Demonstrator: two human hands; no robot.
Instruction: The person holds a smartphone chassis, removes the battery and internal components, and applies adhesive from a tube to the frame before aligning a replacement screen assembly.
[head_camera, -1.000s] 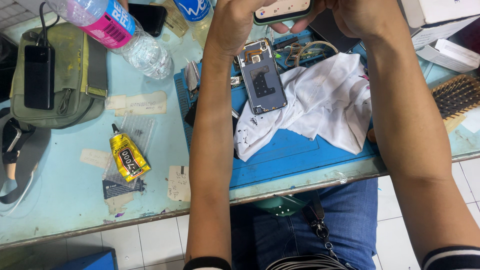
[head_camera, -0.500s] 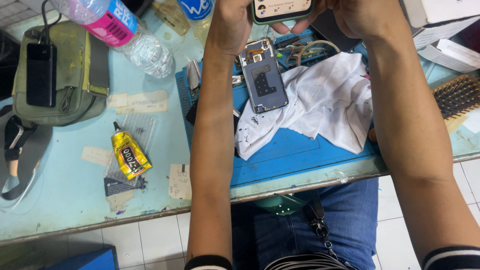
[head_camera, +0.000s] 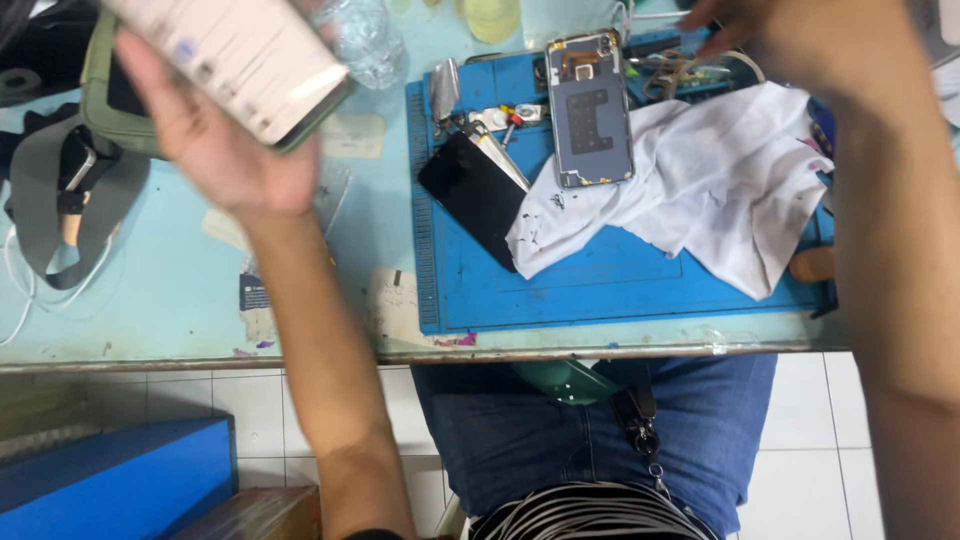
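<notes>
Holding a lit, pale-screened smartphone with a dark rim (head_camera: 235, 62) up over the left side of the bench, the left hand (head_camera: 225, 150) is curled around it from below, fingers closed behind the body and the screen tilted. The right hand (head_camera: 800, 45) hovers at the far right edge of the blue rubber work mat (head_camera: 600, 285); it is blurred, and whether it grips anything cannot be told. The phone sits high and angled in one hand alone, so a loose grip could let it slide onto the pale turquoise glass-topped table (head_camera: 150, 310). On the mat lie an opened grey phone back with exposed frame (head_camera: 588, 110), a black detached screen panel (head_camera: 475, 195) and a crumpled white cloth (head_camera: 700, 195). White floor tiles and a blue box (head_camera: 110, 465) show below.
</notes>
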